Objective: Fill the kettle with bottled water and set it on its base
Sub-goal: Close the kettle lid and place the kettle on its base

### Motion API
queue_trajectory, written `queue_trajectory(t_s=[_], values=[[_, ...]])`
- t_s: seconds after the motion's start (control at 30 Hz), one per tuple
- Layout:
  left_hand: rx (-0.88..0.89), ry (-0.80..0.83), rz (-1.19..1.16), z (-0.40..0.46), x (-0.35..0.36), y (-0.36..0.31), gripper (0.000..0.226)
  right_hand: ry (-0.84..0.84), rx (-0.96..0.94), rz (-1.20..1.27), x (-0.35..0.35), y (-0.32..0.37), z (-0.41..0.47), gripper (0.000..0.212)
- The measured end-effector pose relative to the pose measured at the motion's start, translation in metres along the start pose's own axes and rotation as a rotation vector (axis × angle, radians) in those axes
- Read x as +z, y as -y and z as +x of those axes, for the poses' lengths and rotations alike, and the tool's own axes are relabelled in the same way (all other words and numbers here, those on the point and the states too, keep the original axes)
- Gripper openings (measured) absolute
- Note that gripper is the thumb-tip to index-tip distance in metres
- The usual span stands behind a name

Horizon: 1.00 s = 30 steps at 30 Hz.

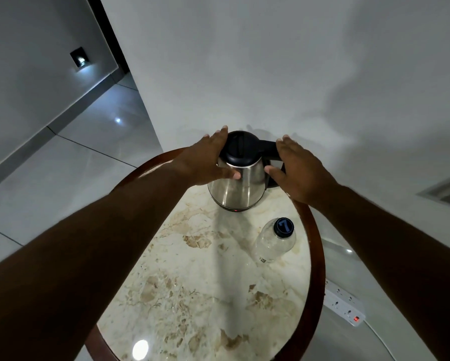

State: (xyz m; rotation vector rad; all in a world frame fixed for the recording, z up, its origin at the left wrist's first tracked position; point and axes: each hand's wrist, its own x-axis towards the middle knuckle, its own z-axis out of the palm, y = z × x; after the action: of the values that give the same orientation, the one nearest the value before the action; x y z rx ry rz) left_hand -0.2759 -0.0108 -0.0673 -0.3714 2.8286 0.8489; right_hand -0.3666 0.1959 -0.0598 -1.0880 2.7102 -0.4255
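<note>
silver kettle [235, 187] with black lid [241, 149], beige-veined marble table [192, 282]

Both forearms [93, 251] bare, no sleeves/jewellery visible.

A round table [313, 256] fills the lower middle of the frame; its top is cream marble with brown veining, ringed by a dark reddish wooden rim. A bright round reflection of a lamp [140, 349] sits on the marble near the bottom edge. At lower right, on the pale tiled floor [70, 162], lies a white power strip [345, 303] with a red lit switch at its near end and a white cable trailing toward the bottom right. The white wall [270, 61] spans the upper frame. At upper left, a small recessed wall light [78, 57] glows downward.
</note>
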Motion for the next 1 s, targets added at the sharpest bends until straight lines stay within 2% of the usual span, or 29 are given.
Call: queue_trajectory(t_s=[0.33,1.0], values=[[0.122,-0.065,0.292,-0.025,0.002,0.006,0.074,0.104,0.012,-0.064,-0.012,0.009,-0.004,0.065],[0.118,-0.028,0.240,-0.027,0.002,0.006,0.070,0.139,0.008,-0.083,-0.011,0.007,-0.010,0.077]])
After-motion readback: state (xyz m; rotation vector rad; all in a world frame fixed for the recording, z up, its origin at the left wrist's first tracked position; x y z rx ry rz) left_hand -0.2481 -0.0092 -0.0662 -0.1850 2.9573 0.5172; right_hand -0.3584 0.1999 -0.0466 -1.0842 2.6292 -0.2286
